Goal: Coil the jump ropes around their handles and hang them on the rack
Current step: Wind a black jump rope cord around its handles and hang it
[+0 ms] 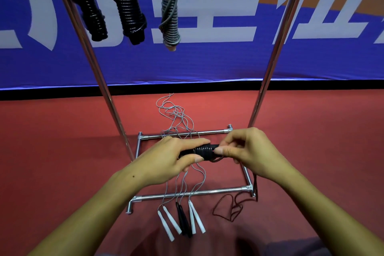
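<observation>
your left hand [174, 158] grips the black rope bundle [204, 150] by its handle end, fingers curled round it; your right hand [247, 148] pinches the glossy ribbed coils at the other end. thin black cord [230, 208] trails onto the red floor [62, 151]. slim white and black handles [180, 221] lie below, their grey cords tangled. three coiled ropes [128, 6] hang on the chrome rack [193, 193], its top cut off.
</observation>
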`<action>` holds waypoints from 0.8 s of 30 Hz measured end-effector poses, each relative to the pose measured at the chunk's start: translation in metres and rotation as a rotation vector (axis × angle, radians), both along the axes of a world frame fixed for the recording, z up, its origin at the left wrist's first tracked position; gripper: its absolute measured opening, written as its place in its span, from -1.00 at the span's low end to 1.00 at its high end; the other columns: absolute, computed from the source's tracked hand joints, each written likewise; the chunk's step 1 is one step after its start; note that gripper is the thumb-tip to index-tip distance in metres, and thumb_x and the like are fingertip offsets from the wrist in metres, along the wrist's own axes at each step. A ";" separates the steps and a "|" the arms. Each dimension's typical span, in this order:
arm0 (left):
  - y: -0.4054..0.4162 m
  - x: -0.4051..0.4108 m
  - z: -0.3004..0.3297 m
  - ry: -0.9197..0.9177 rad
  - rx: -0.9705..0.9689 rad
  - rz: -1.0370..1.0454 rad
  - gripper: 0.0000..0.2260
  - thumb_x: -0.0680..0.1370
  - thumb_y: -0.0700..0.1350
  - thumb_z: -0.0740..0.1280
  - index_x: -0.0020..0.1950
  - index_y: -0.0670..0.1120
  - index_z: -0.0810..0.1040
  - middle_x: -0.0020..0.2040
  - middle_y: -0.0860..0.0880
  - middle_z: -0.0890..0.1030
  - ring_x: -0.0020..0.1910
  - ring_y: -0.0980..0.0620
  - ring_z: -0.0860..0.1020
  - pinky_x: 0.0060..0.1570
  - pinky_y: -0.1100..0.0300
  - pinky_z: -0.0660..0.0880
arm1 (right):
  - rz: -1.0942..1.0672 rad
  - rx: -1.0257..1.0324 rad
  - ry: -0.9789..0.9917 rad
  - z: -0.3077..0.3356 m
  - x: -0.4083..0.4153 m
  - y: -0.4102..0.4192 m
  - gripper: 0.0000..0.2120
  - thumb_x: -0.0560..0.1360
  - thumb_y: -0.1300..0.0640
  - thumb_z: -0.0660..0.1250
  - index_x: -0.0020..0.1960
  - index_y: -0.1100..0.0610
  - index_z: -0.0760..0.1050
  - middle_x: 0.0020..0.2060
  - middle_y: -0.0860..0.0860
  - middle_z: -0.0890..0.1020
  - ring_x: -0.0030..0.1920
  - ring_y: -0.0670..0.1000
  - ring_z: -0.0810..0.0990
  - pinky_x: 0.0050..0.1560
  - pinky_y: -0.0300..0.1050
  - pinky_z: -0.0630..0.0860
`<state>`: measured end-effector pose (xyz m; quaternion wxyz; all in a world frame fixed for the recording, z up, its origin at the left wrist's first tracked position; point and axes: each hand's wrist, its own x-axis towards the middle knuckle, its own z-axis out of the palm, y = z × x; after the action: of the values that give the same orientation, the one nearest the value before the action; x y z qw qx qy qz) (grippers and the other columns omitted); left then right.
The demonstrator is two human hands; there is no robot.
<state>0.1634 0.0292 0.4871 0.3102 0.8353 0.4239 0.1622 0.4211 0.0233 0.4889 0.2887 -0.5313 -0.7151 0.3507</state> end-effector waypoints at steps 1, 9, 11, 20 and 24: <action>-0.001 0.001 0.000 -0.001 -0.002 -0.010 -0.62 0.69 0.04 0.34 0.51 0.28 0.46 -0.28 0.06 0.62 -0.30 0.09 0.56 -0.21 0.18 0.50 | -0.027 -0.047 0.041 0.001 0.001 0.000 -0.86 0.48 0.05 0.58 -0.18 0.08 0.68 -0.44 0.03 0.63 -0.47 -0.06 0.51 -0.42 -0.25 0.39; -0.006 0.011 -0.004 0.097 0.023 -0.079 -0.63 0.69 0.07 0.32 0.48 0.34 0.41 -0.28 0.02 0.61 -0.30 -0.01 0.55 -0.17 0.03 0.54 | -0.071 -0.296 0.042 0.003 0.004 -0.003 -0.75 0.50 0.04 0.56 -0.15 0.21 0.61 -0.49 0.04 0.58 -0.52 -0.03 0.41 -0.49 -0.22 0.33; -0.008 0.013 -0.007 0.136 0.073 -0.042 -0.63 0.69 0.12 0.30 0.48 0.36 0.38 -0.26 0.05 0.61 -0.28 -0.01 0.54 -0.14 0.00 0.56 | -0.063 -0.324 0.016 0.002 0.006 -0.003 -0.75 0.52 0.03 0.55 -0.14 0.21 0.62 -0.45 0.06 0.58 -0.49 -0.04 0.42 -0.47 -0.22 0.34; -0.006 0.014 -0.013 0.134 0.295 0.168 -0.63 0.70 0.13 0.25 0.50 0.35 0.34 -0.29 0.10 0.55 -0.22 -0.09 0.52 -0.19 -0.01 0.53 | -0.101 -0.077 -0.274 0.000 -0.003 -0.007 -0.82 0.45 0.17 0.57 -0.13 0.04 0.56 -0.35 -0.06 0.65 -0.43 -0.20 0.60 -0.32 -0.28 0.54; -0.005 0.017 -0.015 0.083 0.415 0.274 -0.60 0.69 0.11 0.28 0.54 0.28 0.39 -0.24 0.01 0.63 -0.15 -0.22 0.57 -0.21 -0.03 0.50 | -0.269 -0.166 0.122 -0.002 -0.014 -0.011 -0.90 0.51 0.22 0.54 -0.11 0.21 0.64 -0.35 0.09 0.71 -0.41 -0.01 0.66 -0.17 -0.01 0.72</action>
<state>0.1809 0.0245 0.4723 0.0895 0.8217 0.5034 0.2517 0.4067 0.0121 0.4872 0.3309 -0.6219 -0.5874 0.3984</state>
